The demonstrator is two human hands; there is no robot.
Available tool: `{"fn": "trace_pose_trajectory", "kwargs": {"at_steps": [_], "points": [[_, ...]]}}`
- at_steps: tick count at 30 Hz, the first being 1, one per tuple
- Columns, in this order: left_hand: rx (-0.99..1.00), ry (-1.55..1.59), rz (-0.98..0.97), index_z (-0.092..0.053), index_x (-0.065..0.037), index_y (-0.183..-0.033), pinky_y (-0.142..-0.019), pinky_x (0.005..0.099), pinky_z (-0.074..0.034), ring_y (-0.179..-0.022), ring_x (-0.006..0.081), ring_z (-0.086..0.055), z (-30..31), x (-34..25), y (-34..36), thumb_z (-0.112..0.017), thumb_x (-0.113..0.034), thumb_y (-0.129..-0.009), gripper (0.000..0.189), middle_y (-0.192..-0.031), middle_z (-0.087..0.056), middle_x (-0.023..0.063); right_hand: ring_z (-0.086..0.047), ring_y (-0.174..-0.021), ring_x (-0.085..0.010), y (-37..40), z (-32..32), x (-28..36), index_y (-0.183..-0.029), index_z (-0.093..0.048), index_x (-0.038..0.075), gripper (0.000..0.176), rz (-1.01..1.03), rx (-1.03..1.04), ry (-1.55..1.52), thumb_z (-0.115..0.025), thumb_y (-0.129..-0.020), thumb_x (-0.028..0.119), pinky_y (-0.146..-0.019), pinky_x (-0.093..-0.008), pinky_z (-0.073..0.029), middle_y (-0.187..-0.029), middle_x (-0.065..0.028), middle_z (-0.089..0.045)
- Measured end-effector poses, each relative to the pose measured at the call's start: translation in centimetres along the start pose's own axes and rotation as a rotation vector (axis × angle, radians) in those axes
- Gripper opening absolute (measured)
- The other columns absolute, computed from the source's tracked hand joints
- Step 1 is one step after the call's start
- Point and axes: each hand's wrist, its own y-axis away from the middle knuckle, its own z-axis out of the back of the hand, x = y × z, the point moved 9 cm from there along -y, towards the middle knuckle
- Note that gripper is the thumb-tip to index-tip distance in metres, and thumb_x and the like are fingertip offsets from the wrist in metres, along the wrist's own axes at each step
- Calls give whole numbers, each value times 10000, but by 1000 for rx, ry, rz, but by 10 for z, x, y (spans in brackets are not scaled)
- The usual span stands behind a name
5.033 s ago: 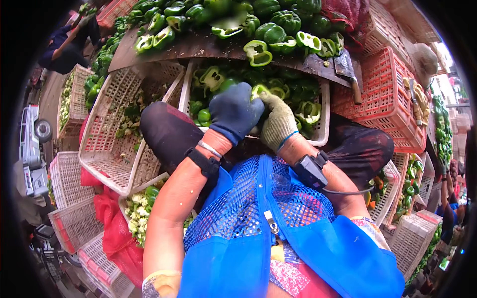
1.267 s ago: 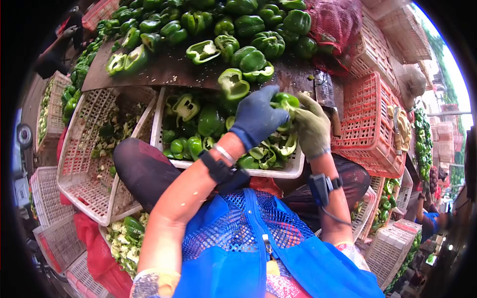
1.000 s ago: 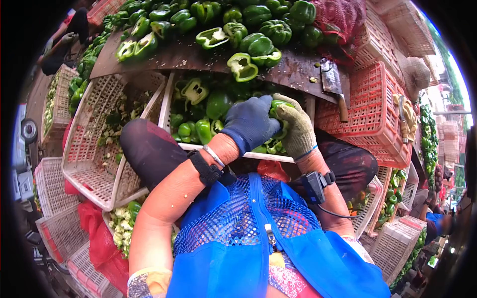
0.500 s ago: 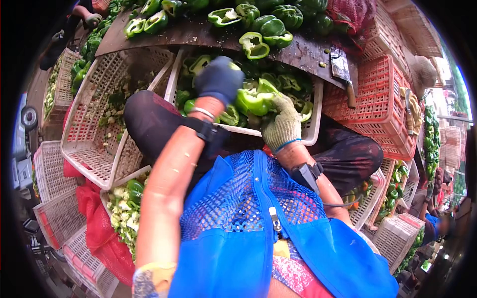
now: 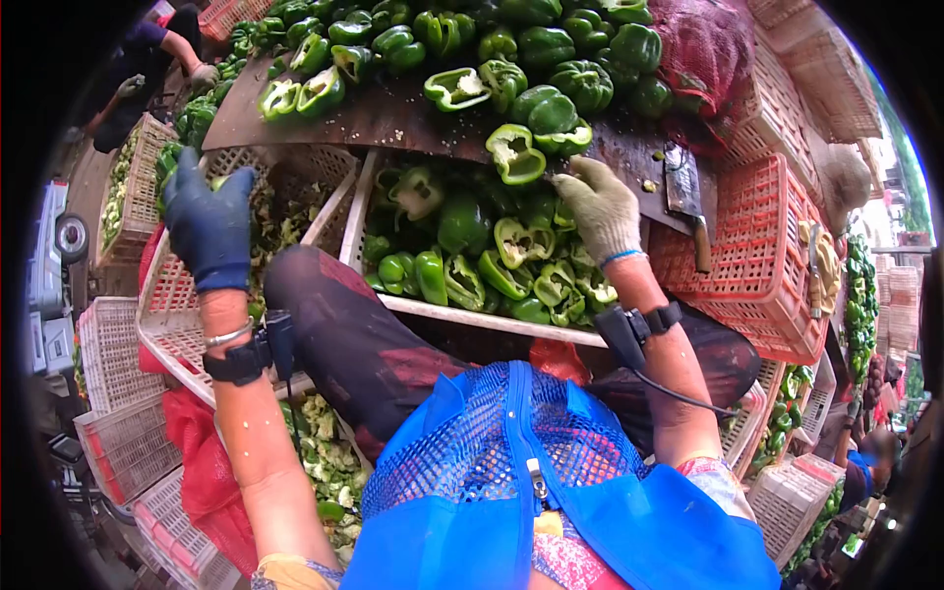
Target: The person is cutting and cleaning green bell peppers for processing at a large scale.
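Observation:
My left hand (image 5: 209,226), in a dark blue glove, is over the left crate (image 5: 167,313) of pepper scraps, with thumb and fingers apart. A small green bit shows between them; whether they touch it is unclear. My right hand (image 5: 602,211), in a pale knitted glove, is above the right end of the middle crate (image 5: 462,317), fingers loosely apart and holding nothing visible. Its fingertips are close to a halved green pepper (image 5: 516,155) at the board's (image 5: 393,116) front edge. Cut green peppers (image 5: 521,241) fill the middle crate.
Whole and halved green peppers (image 5: 447,34) cover the board's far part. A cleaver (image 5: 680,187) lies at its right, beside a red crate (image 5: 742,246) and a red mesh bag (image 5: 700,49). Pale scraps (image 5: 329,467) are low left. Another person's gloved hand (image 5: 204,78) shows top left.
My left hand has moved left from the middle crate to the left one. My right hand has let go of the green pepper and moved up toward the board.

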Motion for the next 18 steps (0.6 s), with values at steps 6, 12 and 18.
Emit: {"fn": "trace_pose_trajectory", "kwargs": {"at_steps": [6, 12, 18], "points": [[524, 689, 110, -623, -15, -1258, -821, 441, -555, -888, 366, -711, -119, -175, 70, -817, -316, -812, 571, -977, -724, 223, -675, -973, -447, -26, -53, -3, -1089, -720, 59, 461, -115, 181, 269, -665, -872, 462, -868, -510, -533, -997, -244, -714], [769, 542, 188, -592, -73, -1060, -796, 549, -546, -877, 437, -715, -184, -257, 97, -695, -317, -816, 360, -923, -737, 220, -710, -750, -241, -10, -56, -32, -1239, -690, 46, 434, -334, 242, -301, -730, -890, 300, -702, -388, -581, -929, -133, -747], [768, 652, 18, -689, -135, -949, -759, 531, -546, -822, 425, -695, -148, -265, 140, -617, -194, -793, 182, -856, -712, 198, -691, -962, -203, 30, -84, -31, -1344, -583, 18, 490, -621, 364, -1082, -719, -906, 188, -789, -346, -599, -1140, -82, -687]]}}
